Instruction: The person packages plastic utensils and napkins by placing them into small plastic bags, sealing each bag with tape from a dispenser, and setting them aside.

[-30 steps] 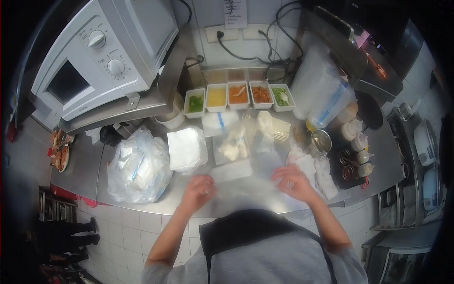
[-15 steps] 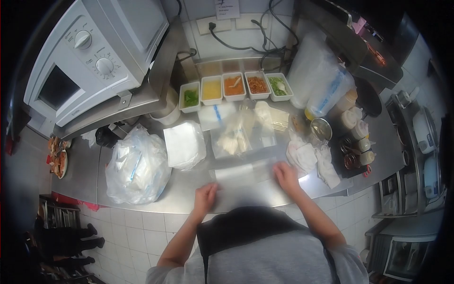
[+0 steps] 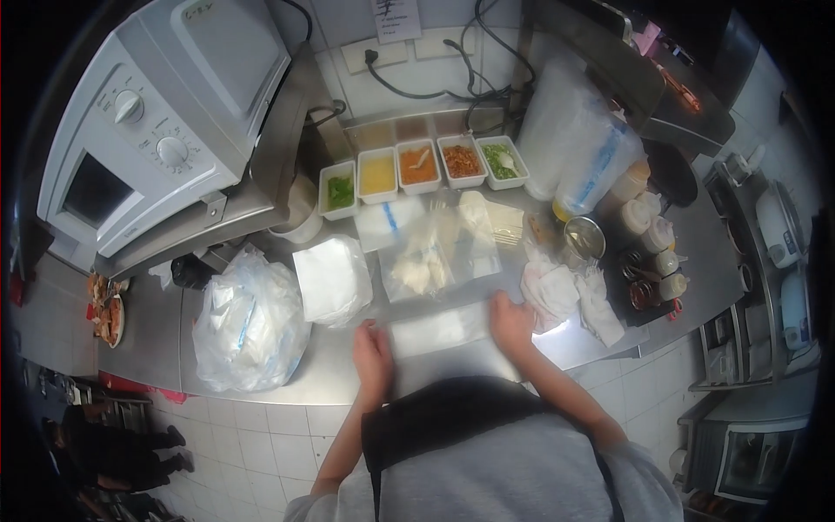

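Note:
A flat, white folded strip, apparently wrapped in clear plastic [image 3: 439, 330], lies at the front of the steel counter between my hands. My left hand [image 3: 374, 358] is closed at its left end, fingers curled. At the opposite end, my right hand [image 3: 511, 325] is also closed, with the thumb side up; its exact grip is partly hidden. Just beyond are clear plastic bags [image 3: 426, 265] holding pale pieces. To the left sits a stack of white sheets in plastic [image 3: 332, 280].
A big plastic bag [image 3: 250, 326] fills the counter's left. Small tubs of toppings [image 3: 377, 177] line the back. Crumpled cloths [image 3: 552, 291], a metal cup [image 3: 584, 242] and squeeze bottles [image 3: 635, 217] stand right. A microwave [image 3: 143, 130] overhangs the left. Another person [image 3: 122, 444] is at lower left.
Both hands have shifted slightly inward and away from my body. The white strip now spans the gap between them, where clear plastic showed on the right before. The camera view has shifted a little.

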`<control>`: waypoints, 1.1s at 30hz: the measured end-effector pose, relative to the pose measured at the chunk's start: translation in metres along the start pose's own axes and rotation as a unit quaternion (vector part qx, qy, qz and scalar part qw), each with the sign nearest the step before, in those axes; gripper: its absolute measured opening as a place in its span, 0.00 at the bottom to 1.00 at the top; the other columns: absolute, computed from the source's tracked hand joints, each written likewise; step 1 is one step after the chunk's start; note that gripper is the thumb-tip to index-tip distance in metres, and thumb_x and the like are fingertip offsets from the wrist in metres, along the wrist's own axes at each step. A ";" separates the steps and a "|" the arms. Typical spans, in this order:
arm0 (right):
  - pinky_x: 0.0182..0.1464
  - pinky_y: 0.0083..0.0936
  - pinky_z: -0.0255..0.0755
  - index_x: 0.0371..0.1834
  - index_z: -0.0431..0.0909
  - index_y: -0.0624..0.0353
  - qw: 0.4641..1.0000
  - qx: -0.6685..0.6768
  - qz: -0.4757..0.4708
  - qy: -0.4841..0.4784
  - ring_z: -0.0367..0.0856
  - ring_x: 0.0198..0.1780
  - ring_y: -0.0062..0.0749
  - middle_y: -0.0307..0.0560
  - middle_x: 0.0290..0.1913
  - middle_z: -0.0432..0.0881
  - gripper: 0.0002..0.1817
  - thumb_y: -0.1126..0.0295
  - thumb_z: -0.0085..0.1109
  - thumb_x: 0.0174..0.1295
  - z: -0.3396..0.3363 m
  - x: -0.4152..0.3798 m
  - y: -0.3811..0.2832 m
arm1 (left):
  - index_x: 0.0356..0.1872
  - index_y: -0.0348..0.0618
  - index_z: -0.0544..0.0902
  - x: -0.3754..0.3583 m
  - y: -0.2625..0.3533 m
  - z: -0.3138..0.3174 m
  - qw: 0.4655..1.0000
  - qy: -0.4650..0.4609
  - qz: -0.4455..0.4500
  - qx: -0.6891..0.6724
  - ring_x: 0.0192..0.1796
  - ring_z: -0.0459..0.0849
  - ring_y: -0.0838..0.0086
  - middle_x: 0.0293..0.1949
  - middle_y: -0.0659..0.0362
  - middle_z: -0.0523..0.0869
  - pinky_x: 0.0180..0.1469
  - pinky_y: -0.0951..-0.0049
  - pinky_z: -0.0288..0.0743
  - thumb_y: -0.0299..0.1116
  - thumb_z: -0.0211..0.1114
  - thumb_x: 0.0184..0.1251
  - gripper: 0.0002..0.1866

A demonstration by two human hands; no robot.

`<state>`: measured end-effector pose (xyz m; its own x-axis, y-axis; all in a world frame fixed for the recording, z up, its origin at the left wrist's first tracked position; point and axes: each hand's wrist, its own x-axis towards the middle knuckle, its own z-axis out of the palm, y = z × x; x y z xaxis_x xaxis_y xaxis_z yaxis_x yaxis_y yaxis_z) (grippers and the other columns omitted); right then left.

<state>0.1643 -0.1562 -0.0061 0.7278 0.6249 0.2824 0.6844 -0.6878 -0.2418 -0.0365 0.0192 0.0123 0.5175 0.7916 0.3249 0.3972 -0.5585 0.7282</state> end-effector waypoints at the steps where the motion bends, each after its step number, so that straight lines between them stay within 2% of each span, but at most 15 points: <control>1: 0.35 0.41 0.65 0.38 0.71 0.55 1.000 0.000 0.005 0.001 0.78 0.23 0.47 0.49 0.24 0.80 0.05 0.70 0.48 0.61 -0.002 0.000 -0.001 | 0.43 0.38 0.77 0.000 0.000 0.000 0.998 0.046 0.029 0.022 0.34 0.80 0.66 0.34 0.52 0.78 0.38 0.67 0.73 0.23 0.57 0.63 0.08; 2: 0.36 0.41 0.65 0.39 0.71 0.55 1.000 0.004 -0.006 0.007 0.78 0.23 0.46 0.48 0.23 0.80 0.06 0.70 0.47 0.60 -0.004 0.001 -0.001 | 0.43 0.38 0.77 -0.003 -0.004 0.005 0.998 0.042 0.033 0.022 0.34 0.80 0.66 0.34 0.52 0.78 0.38 0.67 0.73 0.23 0.57 0.63 0.08; 4: 0.36 0.41 0.65 0.41 0.71 0.55 1.000 0.007 -0.012 0.011 0.78 0.22 0.46 0.47 0.23 0.81 0.08 0.71 0.47 0.59 -0.004 0.002 0.001 | 0.50 0.40 0.75 -0.007 -0.003 0.012 0.970 -0.052 0.229 0.060 0.55 0.75 0.57 0.53 0.48 0.74 0.56 0.53 0.66 0.22 0.57 0.59 0.16; 5: 0.36 0.41 0.65 0.41 0.71 0.55 1.000 0.016 -0.011 -0.016 0.79 0.26 0.44 0.48 0.28 0.81 0.08 0.71 0.48 0.58 -0.002 0.002 0.003 | 0.50 0.40 0.75 -0.008 -0.001 0.020 0.970 -0.056 0.229 0.059 0.55 0.75 0.57 0.53 0.48 0.74 0.56 0.53 0.66 0.22 0.57 0.59 0.16; 7: 0.36 0.42 0.65 0.41 0.72 0.56 0.999 0.026 -0.008 -0.044 0.80 0.30 0.43 0.49 0.33 0.82 0.09 0.71 0.49 0.57 -0.007 0.003 0.002 | 0.60 0.41 0.70 0.003 0.038 0.027 0.878 -0.254 0.376 0.149 0.68 0.63 0.55 0.65 0.50 0.67 0.65 0.41 0.52 0.32 0.60 0.61 0.25; 10: 0.39 0.42 0.66 0.46 0.72 0.60 0.998 0.059 0.011 -0.021 0.78 0.45 0.43 0.54 0.48 0.78 0.13 0.71 0.49 0.57 -0.022 0.007 -0.005 | 0.67 0.44 0.64 -0.001 0.043 0.045 0.893 -0.292 0.269 0.213 0.74 0.50 0.56 0.73 0.55 0.55 0.68 0.39 0.43 0.46 0.58 0.63 0.32; 12: 0.52 0.43 0.67 0.55 0.70 0.64 0.992 0.056 -0.106 0.048 0.67 0.63 0.47 0.58 0.62 0.67 0.22 0.64 0.53 0.59 -0.019 -0.004 -0.018 | 0.68 0.44 0.63 -0.002 0.040 0.051 0.886 -0.287 0.277 0.236 0.74 0.50 0.56 0.73 0.55 0.54 0.68 0.39 0.43 0.50 0.56 0.63 0.34; 13: 0.52 0.43 0.67 0.55 0.70 0.64 0.993 0.055 -0.098 0.046 0.67 0.63 0.47 0.58 0.62 0.67 0.22 0.64 0.53 0.59 -0.016 -0.014 -0.026 | 0.68 0.44 0.62 -0.005 0.038 0.053 0.881 -0.281 0.278 0.260 0.74 0.49 0.56 0.73 0.55 0.53 0.68 0.39 0.44 0.55 0.55 0.63 0.37; 15: 0.65 0.45 0.58 0.63 0.64 0.66 0.947 0.161 -0.262 -0.094 0.58 0.70 0.48 0.59 0.68 0.61 0.36 0.52 0.56 0.58 -0.011 -0.025 -0.036 | 0.69 0.44 0.62 -0.006 0.035 0.054 0.873 -0.286 0.287 0.272 0.74 0.49 0.56 0.73 0.55 0.53 0.68 0.38 0.44 0.54 0.55 0.63 0.37; 18: 0.70 0.45 0.49 0.66 0.61 0.66 0.972 0.102 -0.149 -0.150 0.51 0.74 0.47 0.59 0.71 0.56 0.44 0.43 0.58 0.54 -0.021 -0.023 -0.024 | 0.69 0.44 0.61 -0.003 0.040 0.053 0.874 -0.288 0.282 0.272 0.74 0.49 0.57 0.73 0.55 0.53 0.67 0.38 0.44 0.54 0.55 0.63 0.37; 23: 0.67 0.44 0.53 0.65 0.62 0.67 0.991 0.019 -0.055 -0.118 0.53 0.72 0.44 0.55 0.71 0.57 0.40 0.46 0.55 0.58 -0.032 -0.011 0.009 | 0.68 0.44 0.63 -0.001 0.044 0.049 0.883 -0.281 0.279 0.252 0.73 0.52 0.56 0.73 0.56 0.53 0.66 0.39 0.47 0.52 0.57 0.62 0.36; 26: 0.58 0.44 0.61 0.59 0.68 0.62 0.997 0.027 -0.054 -0.045 0.62 0.65 0.44 0.50 0.65 0.65 0.29 0.55 0.57 0.58 -0.022 0.001 0.013 | 0.66 0.47 0.65 0.011 0.050 0.040 0.875 -0.327 0.250 0.255 0.68 0.62 0.58 0.68 0.55 0.62 0.63 0.46 0.56 0.44 0.58 0.62 0.31; 29: 0.54 0.45 0.61 0.47 0.75 0.57 0.988 0.064 -0.035 -0.134 0.65 0.59 0.44 0.47 0.59 0.69 0.18 0.62 0.58 0.54 -0.023 0.019 0.011 | 0.61 0.48 0.70 0.037 0.051 0.030 0.881 -0.369 0.220 0.199 0.58 0.71 0.60 0.60 0.56 0.71 0.56 0.58 0.66 0.31 0.60 0.59 0.26; 31: 0.48 0.44 0.65 0.36 0.77 0.55 0.979 0.086 -0.032 -0.180 0.70 0.50 0.44 0.44 0.46 0.76 0.10 0.67 0.58 0.52 -0.027 0.029 0.014 | 0.54 0.46 0.73 0.051 0.035 0.037 0.867 -0.426 0.258 -0.012 0.52 0.76 0.63 0.52 0.58 0.75 0.51 0.69 0.69 0.21 0.60 0.57 0.21; 33: 0.45 0.40 0.68 0.35 0.77 0.56 0.968 0.140 -0.101 -0.184 0.73 0.46 0.42 0.43 0.41 0.77 0.09 0.66 0.58 0.52 -0.005 0.041 0.037 | 0.50 0.45 0.75 0.065 0.041 0.029 0.837 -0.503 0.210 -0.045 0.51 0.75 0.61 0.50 0.56 0.75 0.52 0.66 0.69 0.21 0.59 0.56 0.19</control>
<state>0.2196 -0.1580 0.0008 0.5083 0.8611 0.0134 0.7619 -0.4424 -0.4731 0.0354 0.0401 0.0453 0.9916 -0.1044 -0.0757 -0.0153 -0.6780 0.7349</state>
